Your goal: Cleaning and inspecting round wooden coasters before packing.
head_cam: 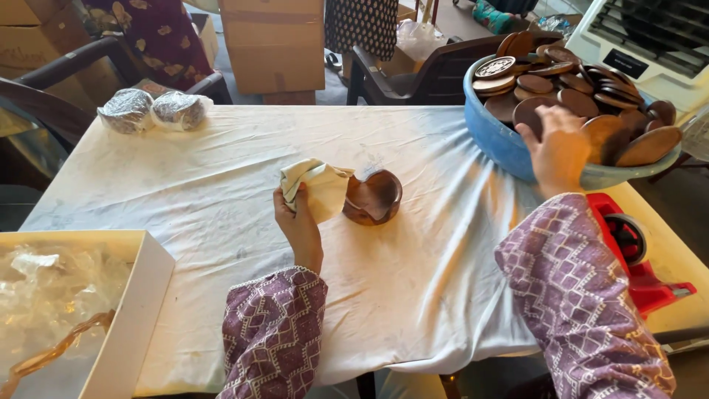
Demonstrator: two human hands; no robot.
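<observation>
The left hand (pixel 297 214) is clutching a cream cloth (pixel 317 188) against the wooden holder (pixel 373 196) at table centre; the right hand (pixel 559 151), fingers spread, is reaching into the blue tub (pixel 496 140) at two o'clock, where heaped wooden discs (pixel 576 100) could spill over the rim if knocked.

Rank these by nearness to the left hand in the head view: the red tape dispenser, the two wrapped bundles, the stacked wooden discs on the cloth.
From the left hand:
1. Stacked wooden discs, just to its right.
2. Wrapped bundles, far-left table corner.
3. Red tape dispenser, right table edge.
</observation>
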